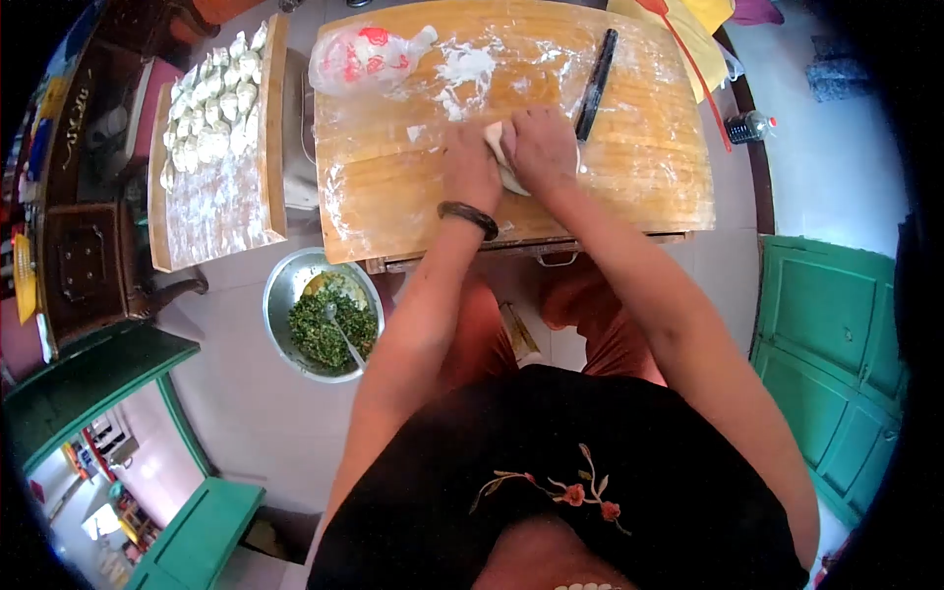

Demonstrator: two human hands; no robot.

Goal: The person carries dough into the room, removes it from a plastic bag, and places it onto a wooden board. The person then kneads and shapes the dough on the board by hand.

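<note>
Pale dough (511, 181) lies on a floured wooden board (393, 197), mostly covered by my hands. My left hand (470, 159), with a dark bracelet on its wrist, is closed around the dough's left side. From the right, my right hand (541, 149) is curled over the dough and presses on it. Part of the dough shows between the two hands and below them. Just right of my right hand rests a dark rolling pin (597, 86). Loose white flour (466, 65) is scattered beyond my hands.
A plastic bag (366, 59) with red print sits at the board's far left. Several dumplings (218, 98) stand on a floured wooden tray (221, 211). Below it, a metal bowl (278, 329) holds chopped green filling (320, 329) and a spoon (344, 339). A bottle (750, 127) stands right.
</note>
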